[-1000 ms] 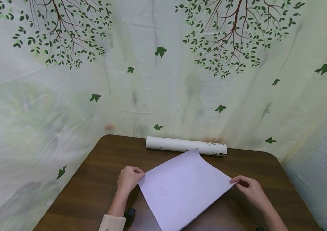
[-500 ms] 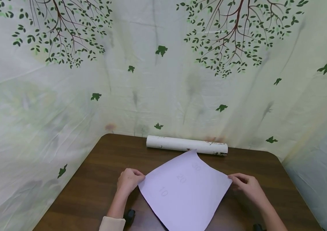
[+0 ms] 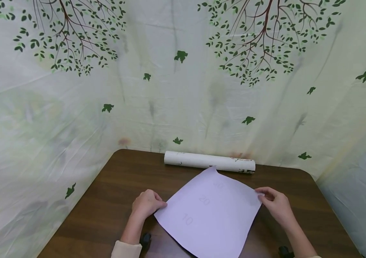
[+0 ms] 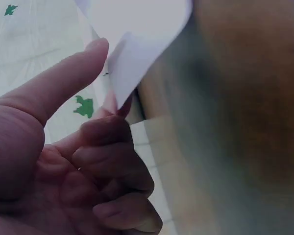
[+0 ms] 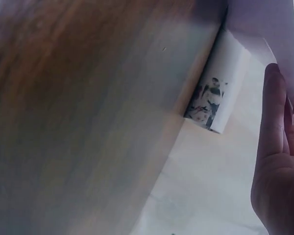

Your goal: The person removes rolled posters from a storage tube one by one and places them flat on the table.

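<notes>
A pale sheet of paper (image 3: pixel 215 215) stretches between both hands over the table, turned so one corner points to the back. Faint numbers 10, 20 and 30 run along it. My left hand (image 3: pixel 145 205) pinches its left corner between thumb and fingers. In the left wrist view that corner of the paper (image 4: pixel 132 44) tapers down to the fingertips of the left hand (image 4: pixel 88 142). On the opposite corner, my right hand (image 3: pixel 276 206) pinches the paper with thumb and forefinger. The right wrist view shows the right hand (image 5: pixel 279 161) at the paper's edge, the thumb along it.
Across the back of the brown wooden table (image 3: pixel 99 200) lies a white roll (image 3: pixel 209 161) with printed patterns, partly overlapped by the paper's far corner. Dark wrist straps (image 3: pixel 145 239) show near both wrists. A light curtain (image 3: pixel 170 100) with leaf and tree prints hangs behind and around the table.
The sheet has turned slightly and its far corner has shifted left. The right hand has moved up a little; the left has come slightly down and right. The numbers show more clearly.
</notes>
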Available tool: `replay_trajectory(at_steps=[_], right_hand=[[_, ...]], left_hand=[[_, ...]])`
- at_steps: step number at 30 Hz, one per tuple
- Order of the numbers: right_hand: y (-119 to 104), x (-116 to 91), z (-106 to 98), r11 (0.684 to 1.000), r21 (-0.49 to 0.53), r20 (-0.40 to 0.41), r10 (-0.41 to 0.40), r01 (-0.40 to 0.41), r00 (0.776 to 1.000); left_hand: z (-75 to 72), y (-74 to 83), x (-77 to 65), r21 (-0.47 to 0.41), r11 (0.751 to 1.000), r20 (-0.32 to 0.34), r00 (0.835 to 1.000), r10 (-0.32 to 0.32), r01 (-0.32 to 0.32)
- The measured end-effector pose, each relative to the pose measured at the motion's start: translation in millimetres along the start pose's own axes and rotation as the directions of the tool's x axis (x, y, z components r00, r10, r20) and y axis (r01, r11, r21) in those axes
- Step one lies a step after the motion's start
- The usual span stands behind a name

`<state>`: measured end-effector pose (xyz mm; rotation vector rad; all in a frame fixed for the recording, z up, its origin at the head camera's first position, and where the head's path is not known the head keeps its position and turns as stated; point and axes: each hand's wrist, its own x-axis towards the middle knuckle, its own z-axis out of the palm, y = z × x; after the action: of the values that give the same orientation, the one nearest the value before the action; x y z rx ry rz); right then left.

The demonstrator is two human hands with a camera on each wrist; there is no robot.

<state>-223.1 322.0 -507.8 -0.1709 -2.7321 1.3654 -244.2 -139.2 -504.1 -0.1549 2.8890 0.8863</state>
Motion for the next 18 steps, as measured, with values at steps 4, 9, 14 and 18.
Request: replay_trajectory(at_steps=[4,9,14,18], right_hand=[[0,2,1,1.000,0.001,0.003,-0.021,0.021,1.000],[-1,10,2,0.997,-0.005,0.005,-0.070,0.071,0.998],[-7,17,4,0.993,0.023,0.024,-0.121,0.120,0.992],[-11,20,6,0.988,0.052,0.029,-0.145,0.144,0.989]], left_hand=[[-0.6,12.4,8.0,-0.031,0.998,-0.021,0.998,0.055,-0.056],[3.8,33.6,24.5,-0.120,0.985,-0.036,0.992,0.122,-0.125],[9.8,49.6,38.8,-0.141,0.981,-0.052,0.991,0.126,-0.132],[15.4,54.9,47.8,-0.156,0.982,-0.067,0.993,0.102,-0.112]])
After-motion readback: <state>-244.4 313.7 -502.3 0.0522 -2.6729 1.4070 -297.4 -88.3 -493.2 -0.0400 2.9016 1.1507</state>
